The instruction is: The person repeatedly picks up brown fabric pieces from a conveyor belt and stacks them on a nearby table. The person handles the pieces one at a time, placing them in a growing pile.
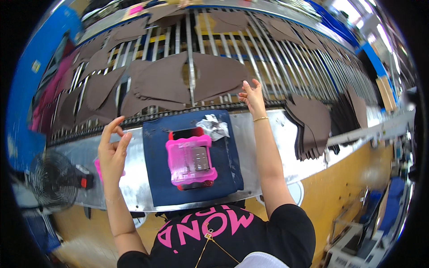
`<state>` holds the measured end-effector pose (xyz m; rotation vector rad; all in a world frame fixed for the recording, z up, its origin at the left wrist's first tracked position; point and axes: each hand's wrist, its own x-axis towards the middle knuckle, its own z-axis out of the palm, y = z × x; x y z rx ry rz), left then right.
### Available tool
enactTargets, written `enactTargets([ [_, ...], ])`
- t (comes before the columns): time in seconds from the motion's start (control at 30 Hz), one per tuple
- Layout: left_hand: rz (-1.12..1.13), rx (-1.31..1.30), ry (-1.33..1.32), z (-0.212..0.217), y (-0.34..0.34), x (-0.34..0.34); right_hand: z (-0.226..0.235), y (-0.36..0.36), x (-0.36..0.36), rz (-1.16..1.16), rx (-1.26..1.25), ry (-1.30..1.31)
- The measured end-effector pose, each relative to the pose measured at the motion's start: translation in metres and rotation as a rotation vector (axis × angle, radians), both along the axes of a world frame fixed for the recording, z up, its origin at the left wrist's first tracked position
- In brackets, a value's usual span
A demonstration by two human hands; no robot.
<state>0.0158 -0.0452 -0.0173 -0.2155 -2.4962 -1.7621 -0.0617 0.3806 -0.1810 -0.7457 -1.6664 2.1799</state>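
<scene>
My left hand (113, 154) is raised over the metal ledge, left of a dark blue mat (156, 178). Its fingers are loosely bent and apart, with nothing seen between them. My right hand (253, 98) reaches to the edge of the slatted rack. Its fingers are spread beside the pointed tip of a flat brown cut piece (221, 76), and I see nothing held. On the mat lies a bright pink scalloped frame (178, 161) with a grey metal block (200, 159) and red and black parts under its ends. Crumpled silvery wrap (213, 128) sits at its upper right.
Across the rack of metal bars (286, 67) lie several brown cut pieces (163, 78). A stack of brown pieces (310, 125) hangs over the ledge at right, with more beyond. A dark fan (53, 178) stands at left, near a pink item (99, 169).
</scene>
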Motion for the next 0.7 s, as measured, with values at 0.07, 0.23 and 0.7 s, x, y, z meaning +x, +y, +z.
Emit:
enactTargets([
  [0.07, -0.016, -0.009, 0.028, -0.007, -0.002, -0.001, 0.017, 0.023, 0.040, -0.072, 0.199, 0.045],
  [0.23, -0.149, 0.078, 0.016, -0.014, 0.011, -0.012, 0.023, 0.165, 0.178, -0.606, 1.384, -0.390],
  [0.7, -0.202, 0.040, -0.035, -0.006, 0.024, -0.004, 0.075, 0.192, 0.248, -0.532, 1.460, -0.931],
])
